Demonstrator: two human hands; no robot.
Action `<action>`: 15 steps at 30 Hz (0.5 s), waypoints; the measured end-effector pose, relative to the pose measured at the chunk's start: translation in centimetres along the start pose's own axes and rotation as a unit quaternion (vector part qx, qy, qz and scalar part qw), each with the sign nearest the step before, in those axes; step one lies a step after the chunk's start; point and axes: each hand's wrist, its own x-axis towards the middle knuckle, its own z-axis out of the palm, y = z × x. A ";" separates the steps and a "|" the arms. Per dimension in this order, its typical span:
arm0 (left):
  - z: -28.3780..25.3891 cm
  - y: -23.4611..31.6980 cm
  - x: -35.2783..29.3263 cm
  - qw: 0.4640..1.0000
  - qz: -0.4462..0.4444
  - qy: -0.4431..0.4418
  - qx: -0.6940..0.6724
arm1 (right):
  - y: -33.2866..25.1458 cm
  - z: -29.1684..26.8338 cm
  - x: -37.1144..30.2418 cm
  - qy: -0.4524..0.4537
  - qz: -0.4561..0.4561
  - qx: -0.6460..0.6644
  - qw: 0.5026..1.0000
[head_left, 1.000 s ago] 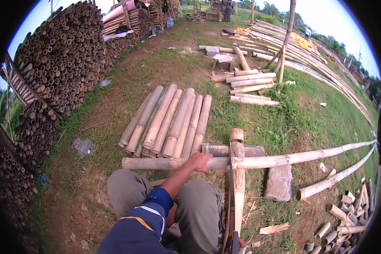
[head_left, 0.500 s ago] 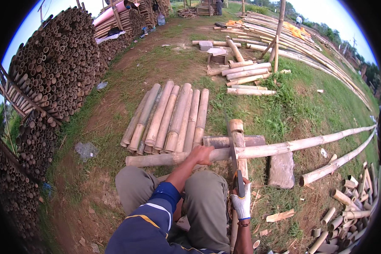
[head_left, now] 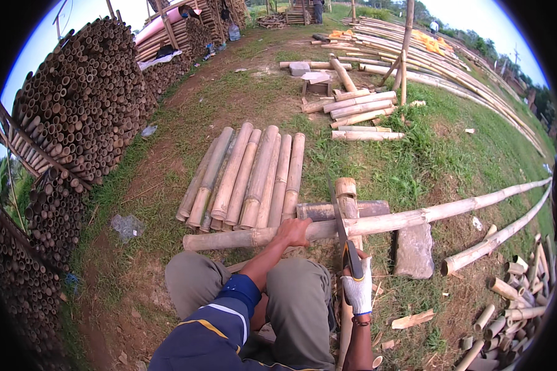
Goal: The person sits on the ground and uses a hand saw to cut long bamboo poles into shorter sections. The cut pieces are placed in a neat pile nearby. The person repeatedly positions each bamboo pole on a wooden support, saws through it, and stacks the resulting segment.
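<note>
A long pale bamboo pole [head_left: 408, 219] lies crosswise in front of my knees. My bare left hand [head_left: 294, 232] is closed around it, left of the cut. In my right hand [head_left: 359, 287], which wears a white glove that leaves fingers bare, is the dark handle of a handsaw [head_left: 340, 224]. The saw's blade crosses the pole and points away from me. Under the pole, close to the blade, stands a notched bamboo support [head_left: 347, 188]. A darker bamboo piece [head_left: 315, 211] lies just behind the pole. How deep the blade sits cannot be made out.
Cut bamboo lengths [head_left: 254, 179] lie side by side beyond the pole. A flat stone block [head_left: 414, 252] is under its right part. Short offcuts [head_left: 507, 309] are heaped at the lower right. Tall bamboo stacks [head_left: 83, 93] stand left; long poles [head_left: 427, 68] lie far right.
My right hand and the saw handle have shifted slightly away from me and to the right, and the blade's slant differs a little. My left hand stays on the pole.
</note>
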 end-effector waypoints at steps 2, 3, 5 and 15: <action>-0.5 -0.8 0.5 1.000 0.015 -0.015 0.008 | -0.1 1.5 0.1 0.025 -0.071 -0.055 0.996; 0.3 -1.4 -0.1 0.999 0.021 -0.026 0.004 | -0.9 1.6 -1.7 0.005 -0.017 -0.067 0.998; 0.3 -1.0 -0.1 0.999 0.045 -0.015 -0.009 | 2.9 0.6 -4.9 0.032 -0.059 -0.044 0.997; 0.8 -0.2 -1.2 1.000 0.005 -0.009 -0.012 | 1.9 -4.9 -16.5 -0.015 0.075 -0.012 0.997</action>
